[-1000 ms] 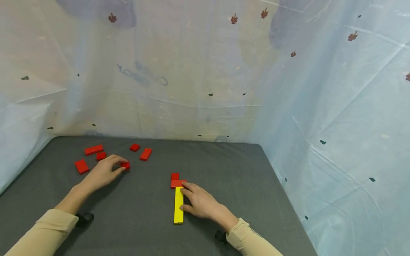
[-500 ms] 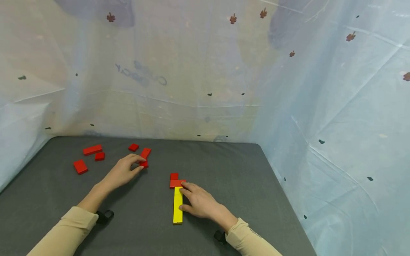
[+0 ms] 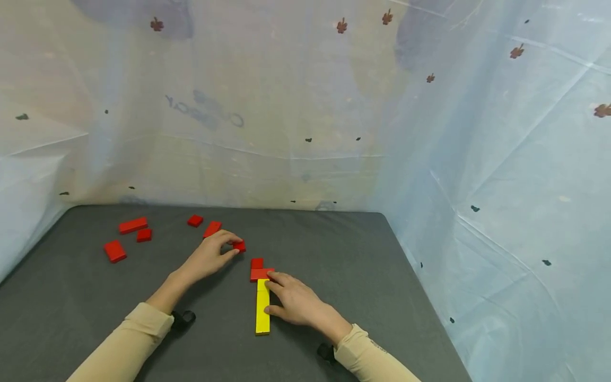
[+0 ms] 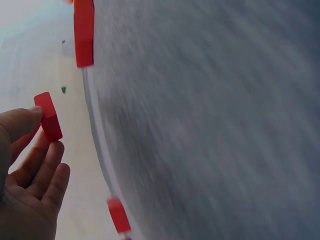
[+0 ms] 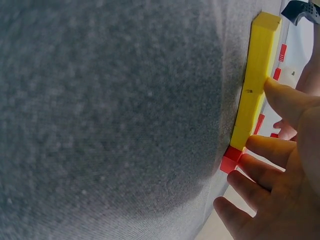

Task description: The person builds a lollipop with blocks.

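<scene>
My left hand (image 3: 214, 257) pinches a small red block (image 4: 49, 116) between thumb and fingers, held above the table in the head view, up and to the left of a joined row of blocks. In that row a yellow bar (image 3: 262, 315), with a seam across it, runs toward me. Its far end meets a crosswise red block (image 3: 259, 274), and a smaller red block (image 3: 256, 262) sits behind that one's left part. My right hand (image 3: 300, 301) rests along the row's right side, thumb and index finger at the yellow bar, other fingertips near the crosswise red block.
Several loose red blocks lie at the back left of the dark grey table (image 3: 334, 254): a long one (image 3: 133, 225), a small one (image 3: 144, 235), a wide one (image 3: 115, 251), another small one (image 3: 194, 220), and one (image 3: 212, 229) partly behind my left hand. Plastic sheeting (image 3: 267, 106) hangs behind the table.
My left hand has carried the small red block rightward, past the loose blocks and closer to the row. The right hand and the row have stayed in place.
</scene>
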Available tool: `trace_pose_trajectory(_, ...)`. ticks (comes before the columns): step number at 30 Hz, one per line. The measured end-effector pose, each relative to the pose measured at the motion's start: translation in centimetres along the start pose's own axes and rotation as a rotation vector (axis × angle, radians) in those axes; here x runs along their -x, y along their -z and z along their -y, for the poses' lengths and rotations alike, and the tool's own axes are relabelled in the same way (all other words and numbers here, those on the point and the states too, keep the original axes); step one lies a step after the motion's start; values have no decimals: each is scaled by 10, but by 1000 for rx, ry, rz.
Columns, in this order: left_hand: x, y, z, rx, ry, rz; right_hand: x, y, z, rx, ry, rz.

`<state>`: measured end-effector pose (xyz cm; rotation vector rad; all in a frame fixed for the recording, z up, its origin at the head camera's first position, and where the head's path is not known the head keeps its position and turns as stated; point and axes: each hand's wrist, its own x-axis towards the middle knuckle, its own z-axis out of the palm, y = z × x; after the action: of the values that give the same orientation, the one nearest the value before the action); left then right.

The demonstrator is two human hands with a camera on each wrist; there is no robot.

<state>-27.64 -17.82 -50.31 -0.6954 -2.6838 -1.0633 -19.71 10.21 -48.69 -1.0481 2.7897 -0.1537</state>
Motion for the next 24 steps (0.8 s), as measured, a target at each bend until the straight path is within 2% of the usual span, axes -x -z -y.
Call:
trace_pose_trajectory(11,-19,-30,-20,43,-39,44,-1,0,0,1,-3,12)
trace_pose_trajectory(17,-29,-41,-27,40,-28,125,-2,-1,0,16,2,-3)
trace_pose_trajectory(24,-36,-49,-32,13,-13,224,0,0,-1,28,12,-20)
